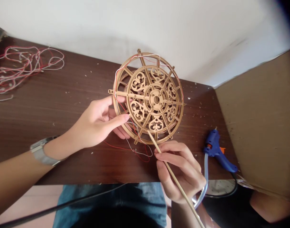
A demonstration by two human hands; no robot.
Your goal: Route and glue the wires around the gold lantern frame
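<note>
Two hands, one wheel, one skewer. Left hand [94, 122] grips the laser-cut wooden wheel [156, 99] at its left rim, thumb across the front, other fingers curled behind. Right hand [180, 171] pinches a thin wooden skewer [189, 202] between thumb and fingers, tip at the wheel's lower part. Wheel is held over the middle of the dark wood desk [64, 110], near the far edge. It is round and spoked, with six scrollwork panels showing around a central hub. Red and white wires [137, 152] run along its rim and trail down to the desk. One separate tangle of red and white wires [23, 68] lies far left. One blue glue gun [216, 148] lies right of the right hand, with a clear tube [206, 177] running from it. One cardboard sheet [259, 117] stands at the right edge. Metal wristwatch [41, 151] on left wrist.
</note>
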